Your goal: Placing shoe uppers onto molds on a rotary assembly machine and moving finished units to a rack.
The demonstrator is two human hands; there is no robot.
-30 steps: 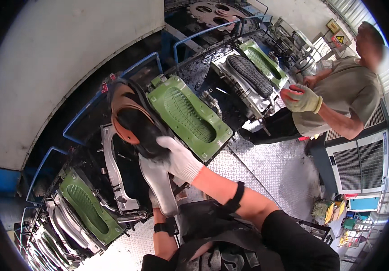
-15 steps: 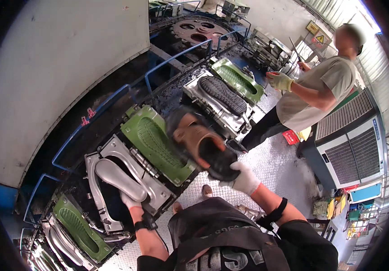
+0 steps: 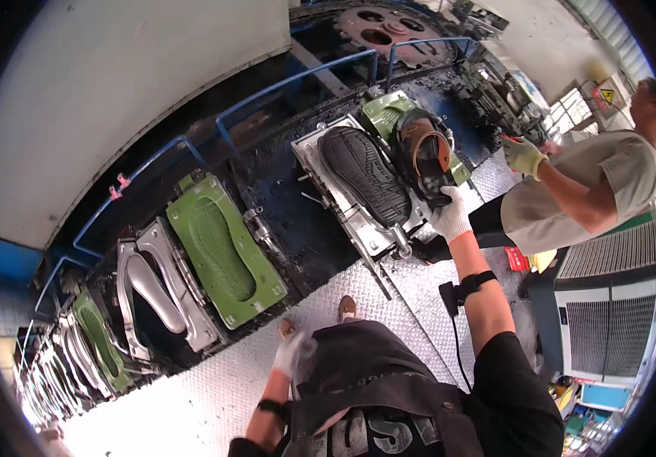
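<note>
My right hand (image 3: pixel 450 215), in a white glove, is closed on the heel end of a brown and black sandal (image 3: pixel 424 145). The sandal is over the far green mould half (image 3: pixel 384 111), and I cannot tell whether it touches it. Just left of it, a black treaded sole (image 3: pixel 364 174) lies in a silver mould plate (image 3: pixel 309 146). My left hand (image 3: pixel 290 355), also gloved, hangs low beside my apron, its fingers smeared by motion. Forward of that hand stands a green mould half (image 3: pixel 221 247) with a sole-shaped hollow, beside a silver foot-shaped form (image 3: pixel 154 292).
A row of moulds (image 3: pixel 61 365) runs off to the lower left. Blue rails (image 3: pixel 297 87) edge the machine behind them. At the right stands a co-worker (image 3: pixel 587 183) in gloves, near a large vented cooler (image 3: pixel 610 327). Patterned metal floor (image 3: pixel 328 297) lies underfoot.
My right hand has carried the sandal forward and right, to the far mould. My left hand has come away from the silver form and dropped to my side. The view has shifted along the row.
</note>
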